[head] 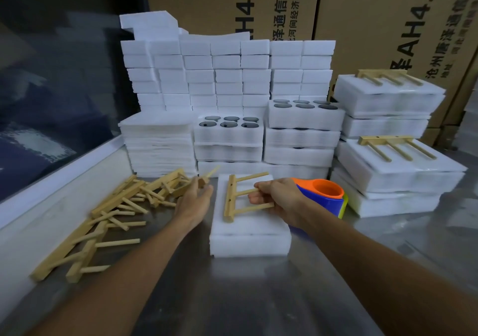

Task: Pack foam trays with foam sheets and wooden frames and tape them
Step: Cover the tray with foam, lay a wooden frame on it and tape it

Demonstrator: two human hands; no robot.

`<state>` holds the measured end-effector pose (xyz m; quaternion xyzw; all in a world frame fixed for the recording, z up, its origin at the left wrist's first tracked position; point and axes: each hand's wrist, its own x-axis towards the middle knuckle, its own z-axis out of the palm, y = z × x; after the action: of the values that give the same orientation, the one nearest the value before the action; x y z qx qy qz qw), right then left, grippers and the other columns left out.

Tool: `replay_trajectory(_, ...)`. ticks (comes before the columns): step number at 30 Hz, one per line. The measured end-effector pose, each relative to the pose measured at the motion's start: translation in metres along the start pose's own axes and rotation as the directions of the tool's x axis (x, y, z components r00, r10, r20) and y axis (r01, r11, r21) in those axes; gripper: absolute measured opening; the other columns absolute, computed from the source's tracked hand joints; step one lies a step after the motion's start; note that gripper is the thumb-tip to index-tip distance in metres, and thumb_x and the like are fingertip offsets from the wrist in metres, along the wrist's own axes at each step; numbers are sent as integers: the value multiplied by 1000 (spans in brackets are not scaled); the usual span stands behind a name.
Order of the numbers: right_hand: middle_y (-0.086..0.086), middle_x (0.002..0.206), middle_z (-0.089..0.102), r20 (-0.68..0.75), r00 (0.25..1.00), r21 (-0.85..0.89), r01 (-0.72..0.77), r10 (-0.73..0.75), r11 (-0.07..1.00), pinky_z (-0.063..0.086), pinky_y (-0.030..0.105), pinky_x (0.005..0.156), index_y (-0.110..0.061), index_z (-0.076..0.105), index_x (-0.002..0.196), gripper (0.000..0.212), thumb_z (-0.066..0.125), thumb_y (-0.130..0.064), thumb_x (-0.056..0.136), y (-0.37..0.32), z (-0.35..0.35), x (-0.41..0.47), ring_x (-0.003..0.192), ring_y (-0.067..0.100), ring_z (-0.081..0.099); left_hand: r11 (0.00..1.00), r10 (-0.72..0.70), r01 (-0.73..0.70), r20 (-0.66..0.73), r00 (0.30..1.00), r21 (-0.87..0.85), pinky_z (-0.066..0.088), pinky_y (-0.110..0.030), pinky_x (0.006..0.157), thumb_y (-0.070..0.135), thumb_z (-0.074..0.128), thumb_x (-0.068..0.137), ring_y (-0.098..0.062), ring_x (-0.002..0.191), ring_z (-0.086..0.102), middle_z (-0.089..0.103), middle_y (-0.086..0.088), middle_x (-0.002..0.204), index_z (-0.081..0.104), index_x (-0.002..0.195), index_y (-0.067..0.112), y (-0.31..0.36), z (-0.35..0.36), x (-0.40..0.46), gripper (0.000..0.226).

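A closed white foam tray lies on the metal table in front of me. On top of it lies a wooden frame, a bar with three prongs pointing right. My right hand grips the prongs of this frame, fingers curled round the middle one. My left hand is blurred at the right end of the pile of loose wooden frames and pinches a second frame that sticks up past its fingers. An orange and blue tape dispenser stands just behind my right hand.
Stacked foam sheets and trays with round holes stand behind the work spot. Packed trays with frames on top pile up at the right. Cardboard boxes form the back wall. A white ledge borders the table's left side.
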<state>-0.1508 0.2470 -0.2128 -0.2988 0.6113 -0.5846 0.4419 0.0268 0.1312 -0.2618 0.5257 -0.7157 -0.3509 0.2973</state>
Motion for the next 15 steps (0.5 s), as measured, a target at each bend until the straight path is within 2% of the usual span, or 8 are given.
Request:
replay_trajectory(2, 10, 69, 74, -6, 1000, -52, 2, -2, 999, 59, 38, 80, 3, 63, 105, 15, 52, -5, 101, 3, -1, 4, 59, 16, 71, 995, -101, 101, 36, 994, 15, 29, -42, 114, 55, 39, 99, -34, 141, 34, 40, -7, 154, 8, 158, 27, 0, -2, 5, 72)
replay_trajectory(4, 10, 70, 75, -19, 1000, -103, 19, -21, 994, 56, 44, 92, 3, 64, 106, 15, 53, -7, 101, 5, -2, 8, 61, 17, 71, 990, -139, 139, 28, 990, 13, 29, -42, 114, 53, 41, 98, -35, 141, 33, 38, -11, 154, 4, 157, 22, 1, -1, 6, 76)
replay_trajectory(7, 9, 71, 75, -54, 997, -134, 46, -53, 990, 61, 39, 84, 1, 64, 104, 14, 55, -9, 101, 9, 0, 10, 62, 16, 71, 990, -124, 131, -120, 985, 51, 43, -43, 101, 44, 49, 96, -38, 123, 52, 55, -14, 135, 30, 146, 16, 10, 4, 0, 60)
replay_trajectory(8, 9, 71, 74, -70, 995, -150, 61, -72, 987, 63, 33, 76, 0, 65, 102, 14, 55, -10, 101, 10, 1, 10, 61, 15, 70, 992, -114, 121, -152, 982, 37, 47, -44, 95, 42, 51, 94, -37, 113, 57, 59, -12, 126, 40, 135, 17, 13, 6, -2, 50)
replay_trajectory(10, 8, 73, 72, -108, 984, -257, 108, -140, 960, 60, 24, 62, -1, 67, 99, 16, 56, -12, 101, 11, 1, 11, 61, 14, 68, 998, -67, 67, -133, 989, -9, 51, -40, 87, 39, 55, 92, -31, 99, 61, 64, -7, 111, 56, 111, 21, 20, 11, -6, 26)
replay_trajectory(12, 7, 79, 73, -130, 957, -487, 165, -258, 858, 58, 28, 63, -6, 71, 90, 19, 58, -16, 99, 13, -1, 12, 69, 16, 66, 1000, -11, 9, -95, 995, -26, 50, -35, 83, 37, 57, 92, -24, 94, 62, 69, -3, 101, 64, 89, 25, 23, 17, -10, 14)
replay_trajectory(15, 2, 84, 71, -82, 933, -676, 207, -351, 707, 57, 36, 75, -16, 70, 83, 17, 61, -20, 97, 16, -4, 12, 80, 20, 66, 999, 10, -15, -123, 992, -45, 47, -30, 80, 35, 60, 92, -21, 91, 61, 68, 1, 92, 69, 88, 19, 24, 22, -16, 18)
